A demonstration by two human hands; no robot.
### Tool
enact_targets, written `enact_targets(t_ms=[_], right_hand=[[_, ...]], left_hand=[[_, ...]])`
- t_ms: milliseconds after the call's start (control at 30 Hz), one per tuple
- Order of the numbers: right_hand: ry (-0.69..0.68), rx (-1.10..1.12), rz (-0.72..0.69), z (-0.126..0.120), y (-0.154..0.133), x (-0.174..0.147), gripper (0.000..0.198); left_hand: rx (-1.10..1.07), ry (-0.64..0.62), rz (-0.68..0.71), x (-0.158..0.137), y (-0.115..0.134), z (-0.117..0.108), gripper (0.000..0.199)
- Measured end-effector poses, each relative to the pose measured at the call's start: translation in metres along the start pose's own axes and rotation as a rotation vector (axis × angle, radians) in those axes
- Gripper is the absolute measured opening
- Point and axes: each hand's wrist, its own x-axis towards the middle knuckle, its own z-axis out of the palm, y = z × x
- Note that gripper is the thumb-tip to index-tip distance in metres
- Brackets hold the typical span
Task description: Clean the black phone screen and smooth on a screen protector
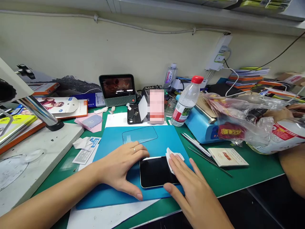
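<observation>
A smartphone [153, 173] with a dark screen lies flat on a blue mat [102, 190]. My left hand [120, 167] is spread around its left end, fingers at the far corner and thumb on the mat near the close corner. Under the fingers of my right hand [188, 178] a folded white wipe [170, 156] is pressed against the right part of the screen. That hand covers the phone's right end. Behind the phone, a clear screen sheet with a black outline [140, 135] rests on the mat.
A plastic bottle with a red cap [184, 105] stands behind the mat beside a blue device [202, 124]. Tweezers [218, 165] and a small flat box [227, 156] lie to the right. A metal stand [43, 111] is at left. Another person's arm [293, 165] appears far right.
</observation>
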Motion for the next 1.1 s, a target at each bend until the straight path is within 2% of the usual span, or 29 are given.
enact_targets(t_ms=[133, 267, 367, 433, 567, 667, 767, 933, 1100], right_hand=[[-0.036, 0.062, -0.039, 0.007, -0.033, 0.019, 0.076], [-0.063, 0.158, -0.038, 0.012, -0.063, 0.029, 0.083], [-0.072, 0.173, -0.053, 0.013, -0.072, 0.025, 0.085], [-0.076, 0.176, -0.111, 0.013, -0.073, 0.018, 0.082], [-0.044, 0.164, -0.239, 0.013, -0.068, 0.001, 0.075], [-0.031, 0.134, -0.262, 0.007, -0.056, -0.012, 0.067], [-0.052, 0.095, -0.211, -0.004, -0.036, -0.026, 0.061], [-0.051, 0.051, -0.036, -0.018, -0.002, -0.044, 0.06], [-0.078, 0.061, 0.019, -0.016, 0.008, -0.04, 0.061]], left_hand=[[-0.03, 0.023, 0.018, -0.002, -0.001, -0.002, 0.091], [-0.025, 0.04, 0.026, -0.005, -0.004, -0.001, 0.09], [0.001, 0.024, 0.019, -0.006, -0.005, -0.001, 0.086], [0.017, 0.006, 0.02, -0.006, -0.005, -0.001, 0.086], [0.032, -0.016, 0.022, -0.005, -0.004, -0.001, 0.087], [0.043, -0.038, 0.018, -0.006, -0.003, -0.001, 0.086], [0.059, -0.049, 0.022, -0.006, -0.003, -0.001, 0.086], [0.093, -0.064, 0.033, -0.005, -0.001, -0.001, 0.086], [0.119, -0.087, 0.026, -0.005, 0.001, 0.0, 0.08]])
